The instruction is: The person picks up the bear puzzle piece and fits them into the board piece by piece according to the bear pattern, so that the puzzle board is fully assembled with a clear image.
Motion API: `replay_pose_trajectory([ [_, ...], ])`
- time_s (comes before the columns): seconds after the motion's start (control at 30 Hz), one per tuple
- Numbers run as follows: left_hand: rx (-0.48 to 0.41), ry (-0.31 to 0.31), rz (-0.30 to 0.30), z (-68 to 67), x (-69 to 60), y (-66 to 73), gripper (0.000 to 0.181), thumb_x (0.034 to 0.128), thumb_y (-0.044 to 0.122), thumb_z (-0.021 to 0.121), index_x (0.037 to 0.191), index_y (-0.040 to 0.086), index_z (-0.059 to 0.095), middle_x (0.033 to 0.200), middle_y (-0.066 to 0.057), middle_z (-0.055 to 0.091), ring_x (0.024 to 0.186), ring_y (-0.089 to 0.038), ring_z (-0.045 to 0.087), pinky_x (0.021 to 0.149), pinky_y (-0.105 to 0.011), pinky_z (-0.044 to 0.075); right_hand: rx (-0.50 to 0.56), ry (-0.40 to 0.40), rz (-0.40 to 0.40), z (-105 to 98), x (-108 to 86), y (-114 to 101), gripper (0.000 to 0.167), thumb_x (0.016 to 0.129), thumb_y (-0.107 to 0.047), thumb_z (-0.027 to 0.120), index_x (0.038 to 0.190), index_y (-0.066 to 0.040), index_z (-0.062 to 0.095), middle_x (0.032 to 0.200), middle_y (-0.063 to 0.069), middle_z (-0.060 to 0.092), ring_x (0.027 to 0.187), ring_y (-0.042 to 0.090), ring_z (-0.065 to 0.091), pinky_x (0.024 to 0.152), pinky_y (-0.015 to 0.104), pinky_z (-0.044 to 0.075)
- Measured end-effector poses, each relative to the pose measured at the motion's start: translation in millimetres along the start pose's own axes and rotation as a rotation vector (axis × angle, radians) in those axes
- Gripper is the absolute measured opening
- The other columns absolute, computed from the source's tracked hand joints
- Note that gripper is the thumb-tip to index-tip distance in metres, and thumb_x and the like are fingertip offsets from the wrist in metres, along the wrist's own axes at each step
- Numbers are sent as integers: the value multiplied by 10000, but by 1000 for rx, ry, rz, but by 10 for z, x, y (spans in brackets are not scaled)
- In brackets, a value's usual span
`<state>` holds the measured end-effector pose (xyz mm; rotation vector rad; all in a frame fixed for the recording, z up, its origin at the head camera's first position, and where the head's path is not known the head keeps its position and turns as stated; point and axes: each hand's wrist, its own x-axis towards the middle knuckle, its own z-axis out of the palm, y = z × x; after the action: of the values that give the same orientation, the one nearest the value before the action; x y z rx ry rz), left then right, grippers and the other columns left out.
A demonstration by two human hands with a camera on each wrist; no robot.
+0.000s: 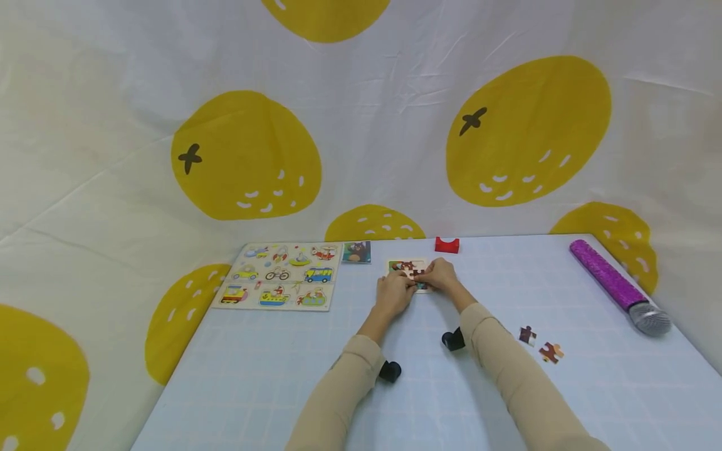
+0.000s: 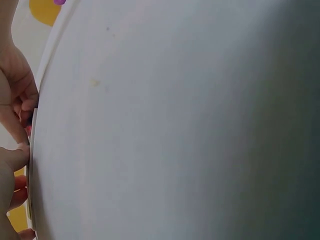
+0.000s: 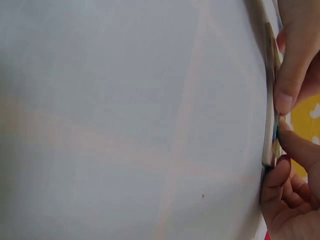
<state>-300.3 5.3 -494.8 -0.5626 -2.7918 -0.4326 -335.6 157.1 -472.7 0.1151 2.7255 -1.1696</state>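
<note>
Both hands are held close together at the small puzzle board [image 1: 398,264], which lies on the bench [image 1: 316,388] between the sticker sheet [image 1: 356,252] and the red holder [image 1: 447,245]. By the left hand [image 1: 396,292] the near left part of the board is gripped, the thumb being laid on its face, while its right edge is clasped between curled fingers and thumb of the right hand [image 1: 441,274]; whether a loose piece is also pinched cannot be told.
</note>
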Motion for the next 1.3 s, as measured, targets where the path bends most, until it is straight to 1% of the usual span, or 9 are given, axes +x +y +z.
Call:
replay_pose_trajectory([
  [0.13,11,13,-25,-3,-5,-14,156,864,337,672,904,225,773,1017,56,666,958,-124,595,791,-389,469,65,-38,-16,-25,14,46,265,780,-173,773,761,2,576,594,28,514,443,74,487,437,174,435],
  [0.27,-10,16,-27,4,-7,-25,160,869,319,670,911,206,775,1011,42,662,949,-138,592,777,-384,459,53,-62,-25,-33,22,54,278,794,-214,760,782,3,587,621,33,521,464,78,491,449,180,444],
  [0.47,-47,-8,-27,43,-6,-51,154,871,286,671,929,188,775,1030,28,671,984,-151,593,800,-391,466,29,-65,12,-24,34,39,280,775,-199,780,767,-14,570,619,34,516,467,86,491,445,184,431],
  [0.63,-235,20,6,15,15,-188,103,836,159,715,860,78,773,962,-49,703,965,-204,620,841,-359,506,11,-88,33,-55,21,6,281,775,-215,782,756,-35,567,616,24,514,494,98,492,464,184,429],
  [0.73,-318,-1,0,-29,29,-296,91,819,112,728,841,32,765,1012,-111,681,1007,-256,595,894,-339,488,-2,-108,16,-84,26,0,280,780,-226,778,756,-31,579,599,17,518,505,104,488,473,188,422],
  [0.93,-333,-73,-37,-77,11,-459,189,827,168,726,954,30,748,1082,-136,654,1066,-288,571,954,-387,451,-17,-95,8,-75,41,-6,286,755,-218,799,715,-25,592,555,6,516,474,99,479,453,190,415],
  [1.1,-381,-78,-79,-114,2,-511,327,791,230,764,1064,57,719,1127,-129,630,1095,-299,563,979,-444,427,-3,-93,49,-66,52,-35,281,745,-199,806,732,-22,588,585,25,529,487,111,490,457,193,429],
  [1.13,-382,-77,-70,-117,-2,-511,320,788,232,766,1058,65,725,1132,-132,629,1096,-306,559,979,-465,418,-2,-95,59,-69,54,-39,283,746,-200,806,743,-23,585,599,28,528,495,114,491,461,192,430],
  [1.3,-262,-99,16,-95,-29,-481,206,833,301,715,969,155,769,1183,-134,611,1108,-307,540,922,-512,420,9,-103,78,-82,39,-49,278,753,-198,798,768,-25,581,631,37,528,516,121,493,470,192,433],
])
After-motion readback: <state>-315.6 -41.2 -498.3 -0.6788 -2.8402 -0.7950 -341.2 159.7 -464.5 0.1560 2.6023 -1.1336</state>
